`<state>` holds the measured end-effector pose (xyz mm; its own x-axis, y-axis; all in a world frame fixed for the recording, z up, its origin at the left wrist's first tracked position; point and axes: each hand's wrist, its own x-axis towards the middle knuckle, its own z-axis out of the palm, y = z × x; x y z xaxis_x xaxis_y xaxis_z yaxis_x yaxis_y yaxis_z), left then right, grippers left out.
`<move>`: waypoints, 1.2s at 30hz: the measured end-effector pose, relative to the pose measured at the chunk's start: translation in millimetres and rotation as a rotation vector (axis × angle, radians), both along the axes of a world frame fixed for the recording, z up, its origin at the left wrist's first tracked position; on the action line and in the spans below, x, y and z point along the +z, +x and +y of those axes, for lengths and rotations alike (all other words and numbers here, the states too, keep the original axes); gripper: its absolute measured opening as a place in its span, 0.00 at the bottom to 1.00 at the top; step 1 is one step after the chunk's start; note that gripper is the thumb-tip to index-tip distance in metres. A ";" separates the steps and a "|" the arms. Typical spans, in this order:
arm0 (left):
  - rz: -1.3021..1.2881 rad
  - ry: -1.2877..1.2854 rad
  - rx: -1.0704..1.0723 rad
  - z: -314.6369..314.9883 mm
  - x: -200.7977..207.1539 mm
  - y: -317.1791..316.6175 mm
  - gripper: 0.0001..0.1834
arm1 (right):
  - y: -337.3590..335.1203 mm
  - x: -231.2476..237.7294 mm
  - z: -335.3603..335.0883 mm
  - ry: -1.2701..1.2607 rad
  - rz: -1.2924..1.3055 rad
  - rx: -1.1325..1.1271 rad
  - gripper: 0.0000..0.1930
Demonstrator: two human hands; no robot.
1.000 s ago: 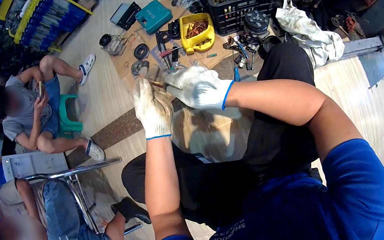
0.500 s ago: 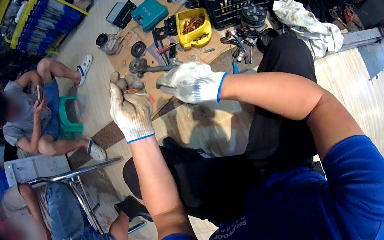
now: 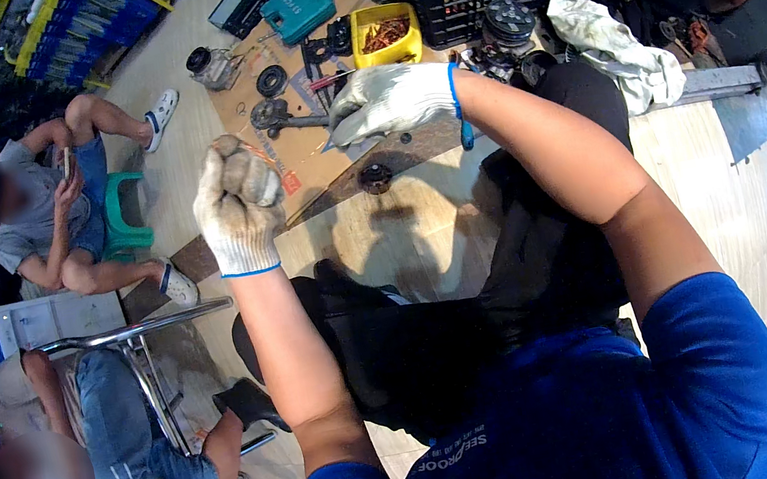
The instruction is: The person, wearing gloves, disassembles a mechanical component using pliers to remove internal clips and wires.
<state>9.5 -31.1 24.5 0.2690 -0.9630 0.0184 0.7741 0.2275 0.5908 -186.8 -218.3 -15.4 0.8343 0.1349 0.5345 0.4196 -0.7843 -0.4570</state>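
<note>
My left hand [image 3: 240, 202], in a soiled white knit glove with a blue cuff, is closed in a fist near the cardboard's left edge. Its fingers hide whatever may lie inside. My right hand [image 3: 396, 100], gloved the same way, reaches over the cardboard sheet [image 3: 315, 165] with its fingers curled together. What they grip, if anything, is hidden. Left of the right hand lies a dark metal part with a round end and a rod [image 3: 271, 114]. A small round dark part [image 3: 375, 177] rests on the floor below that hand. A blue-handled tool [image 3: 467, 132] shows beside its wrist.
Beyond my hands are a cut yellow container [image 3: 412, 40] of copper-coloured screws, a teal case [image 3: 300, 15] and a black crate [image 3: 492, 8]. A pale cloth [image 3: 610, 49] lies at right. Two people sit at left, one on a green stool [image 3: 128, 216].
My left hand has closed from a cupped palm showing small copper-coloured pieces. My right hand has moved away from it, up and to the right, uncovering the round dark part.
</note>
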 end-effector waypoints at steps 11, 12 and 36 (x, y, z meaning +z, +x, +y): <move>-0.723 0.525 -0.313 -3.5 -8.0 -29.5 0.13 | -16.0 31.6 -1.2 0.069 0.419 -0.421 0.21; -0.725 0.522 -0.319 -4.3 -10.5 -33.1 0.13 | -17.0 36.8 0.6 0.036 0.407 -0.447 0.20; -0.097 0.128 0.286 -23.6 -42.3 -31.9 0.24 | -3.8 17.8 77.5 0.192 0.259 -0.546 0.16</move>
